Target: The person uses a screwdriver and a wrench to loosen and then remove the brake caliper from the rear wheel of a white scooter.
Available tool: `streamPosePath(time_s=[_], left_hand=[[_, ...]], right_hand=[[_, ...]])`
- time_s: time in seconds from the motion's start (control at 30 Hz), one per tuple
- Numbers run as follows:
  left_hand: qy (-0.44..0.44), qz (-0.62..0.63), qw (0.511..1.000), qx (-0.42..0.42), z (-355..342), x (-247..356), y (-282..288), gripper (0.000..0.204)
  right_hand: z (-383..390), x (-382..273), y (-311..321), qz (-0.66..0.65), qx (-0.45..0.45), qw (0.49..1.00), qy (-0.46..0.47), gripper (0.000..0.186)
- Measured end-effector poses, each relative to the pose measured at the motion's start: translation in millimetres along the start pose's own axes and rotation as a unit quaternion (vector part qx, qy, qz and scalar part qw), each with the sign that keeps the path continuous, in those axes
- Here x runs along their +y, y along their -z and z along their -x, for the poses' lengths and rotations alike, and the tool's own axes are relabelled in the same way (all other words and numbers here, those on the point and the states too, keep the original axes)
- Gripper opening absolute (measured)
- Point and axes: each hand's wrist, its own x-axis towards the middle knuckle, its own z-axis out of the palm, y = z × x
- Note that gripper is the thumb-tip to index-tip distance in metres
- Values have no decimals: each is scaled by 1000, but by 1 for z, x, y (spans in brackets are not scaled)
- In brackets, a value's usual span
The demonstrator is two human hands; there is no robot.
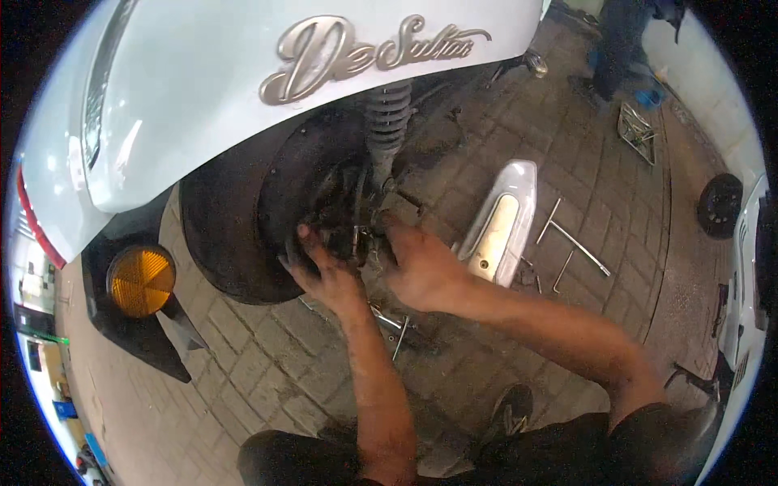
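Beneath the white scooter body point(166, 89) with its silver lettered badge point(373, 58) hangs a coiled shock absorber point(387, 117) beside a black rear wheel point(223, 235). My left hand point(328, 275) rests against the wheel's dark hub parts point(336, 202), fingers apart. My right hand point(421, 271) is closed at small metal fittings below the shock, its fingertips partly hidden, so what they grip is unclear. A silver cover point(512, 190) lies on the paving to the right, with T-handle wrenches point(579, 247) beside it. More metal tools point(399, 332) lie below my hands.
A black mudguard with an orange reflector point(139, 282) juts out at left. A tray of tools point(636, 134) sits on the paving point(243, 348) near a person's dark-clad leg point(616, 49) at upper right. A small black wheel point(720, 206) and white bodywork stand at the right edge.
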Motion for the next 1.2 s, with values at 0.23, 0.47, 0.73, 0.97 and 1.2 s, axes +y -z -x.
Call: streamPosePath(time_s=[0.23,0.47,0.73,0.97,1.2], left_hand=[[-248,-85,964,-45,8,0,10,57],[-390,-268,879,-63,-14,31,3,36],[-433,-324,831,-130,-31,47,-6,32],[-395,-359,826,-181,-36,37,-1,26],[-379,-401,788,-272,-47,41,11,32]], right_hand=[[-3,-1,-6,-100,28,994,37,40],[-6,-9,15,-191,15,980,60,44],[-15,-19,15,-201,-56,975,-79,51],[-12,-8,4,-127,-37,991,-26,42],[-10,-19,7,47,-50,997,33,32]])
